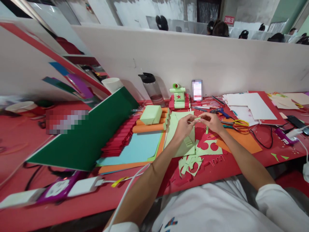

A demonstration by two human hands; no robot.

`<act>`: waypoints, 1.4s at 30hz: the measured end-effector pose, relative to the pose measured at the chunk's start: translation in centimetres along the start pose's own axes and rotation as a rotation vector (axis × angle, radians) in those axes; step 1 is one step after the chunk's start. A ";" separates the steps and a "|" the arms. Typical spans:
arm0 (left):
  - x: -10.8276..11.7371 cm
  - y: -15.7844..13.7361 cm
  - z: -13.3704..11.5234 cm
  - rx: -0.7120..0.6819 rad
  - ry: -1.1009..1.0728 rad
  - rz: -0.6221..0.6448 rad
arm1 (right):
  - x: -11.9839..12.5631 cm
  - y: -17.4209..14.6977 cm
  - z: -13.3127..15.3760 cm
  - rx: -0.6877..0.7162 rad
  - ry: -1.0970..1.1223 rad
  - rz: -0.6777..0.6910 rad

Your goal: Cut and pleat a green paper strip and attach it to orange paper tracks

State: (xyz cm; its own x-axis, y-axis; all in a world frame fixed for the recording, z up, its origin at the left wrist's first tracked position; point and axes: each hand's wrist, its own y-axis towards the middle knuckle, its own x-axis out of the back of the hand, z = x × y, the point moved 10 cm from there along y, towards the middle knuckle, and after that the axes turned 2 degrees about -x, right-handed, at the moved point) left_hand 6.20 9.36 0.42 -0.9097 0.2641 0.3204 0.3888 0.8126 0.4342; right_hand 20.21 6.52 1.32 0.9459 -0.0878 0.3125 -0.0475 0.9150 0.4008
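Both my hands meet above the red table, over the light green paper sheets. Between the fingertips of my left hand (186,124) and my right hand (210,121) is a small strip of light green paper (197,118), pinched from both sides. Beneath them lie a light green sheet (175,129) and cut green scraps (209,147) with round holes. A thin rolled green piece (207,130) sits just below my right hand. Behind my hands stands a paper model of a tank (179,97), green and red with a red star.
Scissors (238,124) with yellow and red handles rest on orange paper (243,140) at right. A phone (197,90) leans on the partition beside the model. A bottle (152,88), orange paper rolls (149,128), folded red strips (120,138) and a green board (84,138) occupy the left.
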 end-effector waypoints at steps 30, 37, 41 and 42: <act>0.2 0.0 0.8 0.084 -0.110 -0.026 | 0.0 0.0 0.2 0.036 -0.138 -0.007; 0.2 -0.1 0.4 0.066 -0.042 -0.016 | -0.4 -0.3 0.8 0.034 -0.163 0.003; 0.2 -0.2 -0.2 0.003 0.073 0.004 | -1.0 -0.5 1.0 0.030 -0.176 0.024; 0.3 -0.2 -0.3 -0.010 0.095 0.006 | -1.0 -0.5 1.0 0.033 -0.179 0.024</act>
State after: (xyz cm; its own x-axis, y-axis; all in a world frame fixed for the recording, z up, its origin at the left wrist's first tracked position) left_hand 5.93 9.10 0.70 -0.8898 0.2179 0.4010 0.3957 0.8061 0.4400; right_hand 18.96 5.75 1.63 0.8721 -0.1373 0.4697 -0.0827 0.9047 0.4180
